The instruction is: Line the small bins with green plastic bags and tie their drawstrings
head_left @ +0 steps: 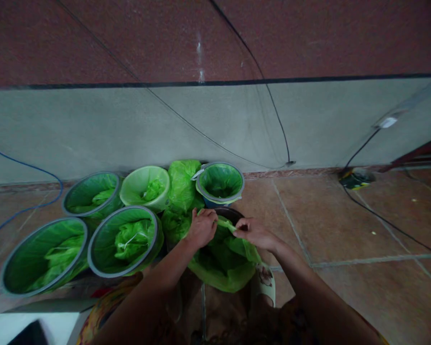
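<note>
A dark bin [228,212] stands on the floor in front of me, with a green plastic bag [222,268] spread inside it and hanging over its near side. My left hand [203,227] pinches the bag's edge at the far left of the opening. On the far right, my right hand [255,232] grips the same edge between thumb and fingers. Between the two hands the edge is stretched, and part of the dark rim shows bare behind it. Just beyond is a bin with a grey rim [221,181], lined with green plastic.
Several green-lined bins, such as the near one [125,242], stand at the left. A bulging green bag [184,184] rests by the wall. Black cables [273,103] run down the wall; a blue hose [32,165] lies left. At right sits a small can [357,178].
</note>
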Action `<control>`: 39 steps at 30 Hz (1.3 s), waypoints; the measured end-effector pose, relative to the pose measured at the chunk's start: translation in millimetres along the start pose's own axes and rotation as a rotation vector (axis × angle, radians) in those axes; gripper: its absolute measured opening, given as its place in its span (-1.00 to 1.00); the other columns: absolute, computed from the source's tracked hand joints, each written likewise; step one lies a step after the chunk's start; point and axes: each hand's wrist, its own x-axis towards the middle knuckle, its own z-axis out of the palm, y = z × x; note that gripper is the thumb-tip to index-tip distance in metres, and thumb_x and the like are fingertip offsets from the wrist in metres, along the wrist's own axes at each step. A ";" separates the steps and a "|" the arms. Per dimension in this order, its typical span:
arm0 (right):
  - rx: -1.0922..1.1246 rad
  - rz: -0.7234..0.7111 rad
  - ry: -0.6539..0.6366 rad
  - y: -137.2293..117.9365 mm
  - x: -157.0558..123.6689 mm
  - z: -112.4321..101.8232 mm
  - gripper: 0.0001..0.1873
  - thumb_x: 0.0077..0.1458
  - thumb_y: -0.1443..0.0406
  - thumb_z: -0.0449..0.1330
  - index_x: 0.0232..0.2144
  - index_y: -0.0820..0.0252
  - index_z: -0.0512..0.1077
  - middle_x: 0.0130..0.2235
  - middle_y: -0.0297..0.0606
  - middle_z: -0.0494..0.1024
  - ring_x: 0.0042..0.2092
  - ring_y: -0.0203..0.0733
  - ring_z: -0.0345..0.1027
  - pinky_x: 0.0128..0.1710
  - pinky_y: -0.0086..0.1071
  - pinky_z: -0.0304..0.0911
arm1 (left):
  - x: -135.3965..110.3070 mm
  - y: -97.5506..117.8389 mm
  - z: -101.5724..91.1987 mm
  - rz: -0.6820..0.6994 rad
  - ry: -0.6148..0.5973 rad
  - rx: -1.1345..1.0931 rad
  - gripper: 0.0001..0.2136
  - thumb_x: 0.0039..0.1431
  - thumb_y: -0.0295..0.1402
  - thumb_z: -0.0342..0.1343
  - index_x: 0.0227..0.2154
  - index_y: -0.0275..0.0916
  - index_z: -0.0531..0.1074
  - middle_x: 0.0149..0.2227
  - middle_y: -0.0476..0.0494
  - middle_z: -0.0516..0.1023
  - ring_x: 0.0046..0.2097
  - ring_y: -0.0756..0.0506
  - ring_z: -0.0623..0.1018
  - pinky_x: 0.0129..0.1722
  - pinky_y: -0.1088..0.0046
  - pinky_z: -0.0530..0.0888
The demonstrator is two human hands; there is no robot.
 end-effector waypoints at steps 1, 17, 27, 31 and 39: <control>0.000 -0.012 0.022 0.5 0.2 1.0 -0.85 -0.07 0.24 0.23 -0.46 0.23 0.48 -0.47 -0.36 0.50 -0.41 -0.31 0.31 -0.39 -0.46 0.17 | -0.5 1.0 1.4 0.013 0.008 -0.010 -0.77 0.16 -0.44 0.03 -0.12 -0.18 0.42 0.04 -0.17 0.49 0.10 -0.19 0.40 0.21 -0.05 0.10; -0.703 0.134 0.220 -26.9 -10.8 2.4 -0.70 0.09 0.53 -0.03 -0.22 0.28 0.43 -0.17 -0.06 0.54 -0.18 -0.15 0.44 -0.22 -0.39 0.19 | 2.6 16.6 6.3 0.099 0.078 0.056 -0.82 0.27 -0.40 -0.07 -0.33 -0.19 0.44 -0.30 -0.08 0.53 -0.16 -0.10 0.48 0.19 0.08 0.12; -0.737 -0.092 0.174 -45.2 -14.9 5.7 -0.63 0.16 0.36 0.05 0.01 0.11 0.41 -0.05 -0.18 0.51 0.02 -0.09 0.33 0.02 -0.32 0.15 | -0.1 27.9 9.2 0.178 0.096 0.093 -0.83 0.26 -0.41 -0.05 -0.35 -0.19 0.44 -0.30 -0.09 0.45 -0.19 -0.08 0.46 -0.01 0.31 0.33; -0.765 -0.130 0.109 -48.6 -14.4 3.8 -0.74 0.15 0.35 0.06 -0.14 0.11 0.46 -0.16 -0.20 0.56 -0.03 -0.10 0.37 0.02 -0.29 0.13 | -2.3 31.9 8.3 0.112 0.080 0.111 -0.85 0.27 -0.40 -0.06 -0.34 -0.20 0.41 -0.28 -0.09 0.44 -0.23 -0.06 0.46 -0.19 0.41 0.38; -0.830 -0.032 0.087 -48.8 -16.6 9.4 -0.68 0.28 0.17 -0.05 -0.19 0.11 0.46 -0.27 -0.16 0.61 -0.20 -0.12 0.47 -0.19 -0.34 0.16 | -2.6 36.0 1.7 0.014 0.073 0.060 -0.95 0.23 -0.43 -0.02 -0.30 -0.19 0.32 -0.24 -0.07 0.48 -0.20 -0.07 0.49 -0.23 0.44 0.37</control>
